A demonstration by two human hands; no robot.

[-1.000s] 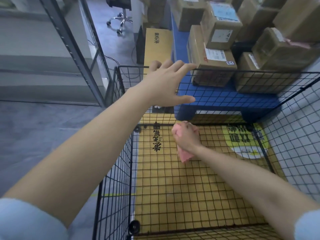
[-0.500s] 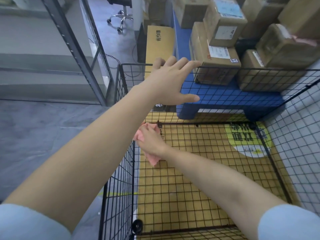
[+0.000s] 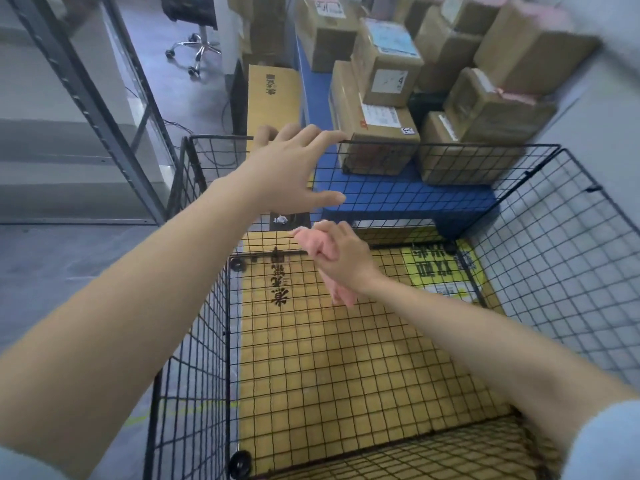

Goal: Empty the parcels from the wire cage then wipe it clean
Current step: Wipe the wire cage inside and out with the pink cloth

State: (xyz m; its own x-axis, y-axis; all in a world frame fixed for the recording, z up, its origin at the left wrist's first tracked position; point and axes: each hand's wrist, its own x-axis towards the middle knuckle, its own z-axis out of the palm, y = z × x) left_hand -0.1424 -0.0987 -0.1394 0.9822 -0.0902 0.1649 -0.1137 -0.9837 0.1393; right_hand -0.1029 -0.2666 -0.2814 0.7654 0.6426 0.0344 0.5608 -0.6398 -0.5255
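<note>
The black wire cage point(image 3: 450, 146) stands open-topped in front of me with no parcels inside; yellow printed cardboard point(image 3: 346, 368) shows through its mesh floor. My left hand point(image 3: 287, 171) rests on the top rim of the far wall, fingers straight across the wire and thumb spread below. My right hand point(image 3: 346, 259) is down inside the cage, low against the far wall. It grips a crumpled pink cloth point(image 3: 341, 296), which hangs out below the wrist and pokes out past the knuckles.
Several taped brown parcels point(image 3: 381, 84) are stacked on a blue platform point(image 3: 398, 197) just behind the cage. A grey shelf upright point(image 3: 86, 88) slants at the left, an office chair point(image 3: 194, 39) stands far back, and a white wall lies beyond the right mesh side.
My right hand swept the pink cloth left to the cage's far-left corner, then back right along the far wall. My left hand stayed on the rim.
</note>
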